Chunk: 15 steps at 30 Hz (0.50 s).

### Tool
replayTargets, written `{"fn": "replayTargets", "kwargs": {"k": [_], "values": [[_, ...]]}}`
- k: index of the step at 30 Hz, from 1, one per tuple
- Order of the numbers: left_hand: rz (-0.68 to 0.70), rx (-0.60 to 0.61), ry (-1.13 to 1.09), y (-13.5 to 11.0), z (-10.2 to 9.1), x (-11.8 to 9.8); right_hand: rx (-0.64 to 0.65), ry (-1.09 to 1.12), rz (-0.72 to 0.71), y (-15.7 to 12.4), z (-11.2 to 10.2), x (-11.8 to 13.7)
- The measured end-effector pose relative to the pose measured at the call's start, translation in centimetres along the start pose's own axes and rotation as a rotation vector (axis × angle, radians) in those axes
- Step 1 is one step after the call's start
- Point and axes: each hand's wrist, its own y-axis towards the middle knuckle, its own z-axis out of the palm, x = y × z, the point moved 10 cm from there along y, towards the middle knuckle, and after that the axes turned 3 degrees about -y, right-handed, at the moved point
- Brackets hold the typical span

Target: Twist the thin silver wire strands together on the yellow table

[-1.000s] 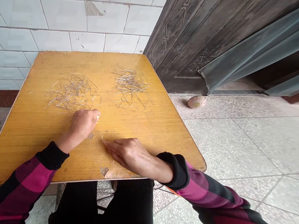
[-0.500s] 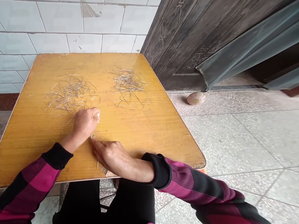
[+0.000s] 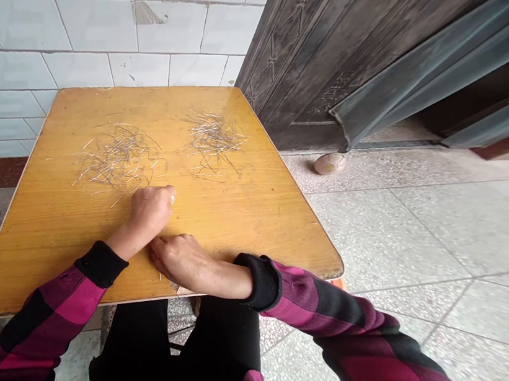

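Because the wires in the left pile [image 3: 116, 158] are thin, bent and hooked across one another, I judge that pulling one strand would likely drag its neighbours with it and smear the heap toward the near side. A springy end could also prick a fingertip. Loose strands are hard to see against the yellow wood, so one brushed by a sleeve [image 3: 100, 264] could slide off the near edge to the floor [image 3: 421, 243] unnoticed.

That pile lies on the far left part of the desk [image 3: 258, 215], and its near-right fringe reaches right up to the left hand [image 3: 151, 209]. The knuckles sit just beside the nearest strands, perhaps touching them. The left hand is curled into a loose fist with the thumb tip showing on its right side; whether a wire is pinched inside cannot be told. The right hand [image 3: 180, 264] rests nearer the person, knuckles up and fingers bent under. Its fingertips are just beside the left wrist, well apart from the pile, and I cannot tell if it grips anything.

A second, denser right pile [image 3: 214, 139] lies further right at about the same depth, apart from both hands. A chipped patch [image 3: 176, 286] marks the desk's near edge under the right wrist. Beyond the desk stand a white tiled wall [image 3: 89, 43] and a dark door [image 3: 356, 39], with a small ball [image 3: 330, 163] on the floor at its foot.
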Motion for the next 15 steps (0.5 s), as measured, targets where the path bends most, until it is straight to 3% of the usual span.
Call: {"fn": "replayTargets", "kwargs": {"k": [7, 15], "values": [[0.078, 0.013, 0.14, -0.5, 0.0, -1.6, 0.15, -0.006, 0.011, 0.2, 0.1, -0.5], [0.261, -0.089, -0.057, -0.1, 1.1, -1.4, 0.147, 0.111, -0.038, -1.3, -1.2, -0.7]]}}
